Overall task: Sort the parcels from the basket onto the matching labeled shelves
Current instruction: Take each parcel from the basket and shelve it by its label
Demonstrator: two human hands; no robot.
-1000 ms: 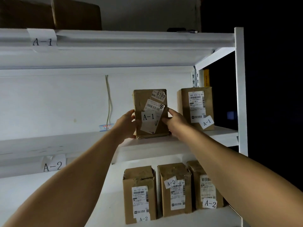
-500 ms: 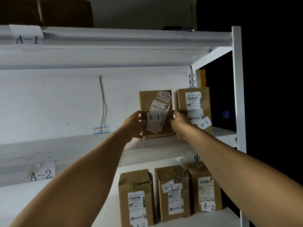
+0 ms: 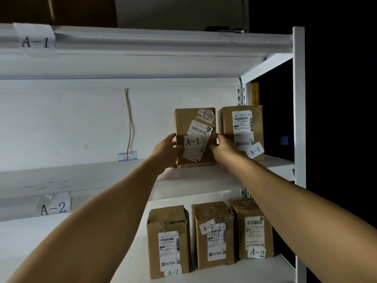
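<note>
My left hand (image 3: pixel 166 153) and right hand (image 3: pixel 224 151) clasp an A-1 parcel (image 3: pixel 195 137) from either side, fingers curled round its edges, as it stands on the A-1 shelf (image 3: pixel 204 176) near the right end, just beside another A-1 box (image 3: pixel 241 132). Placement looks nearly done; next, let go and fetch another.

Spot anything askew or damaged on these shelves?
Sorting looks right. Oddities: the held A-1 parcel has a tilted shipping label peeling at its lower edge, and the left A-2 parcel has a crumpled, torn top.
</note>
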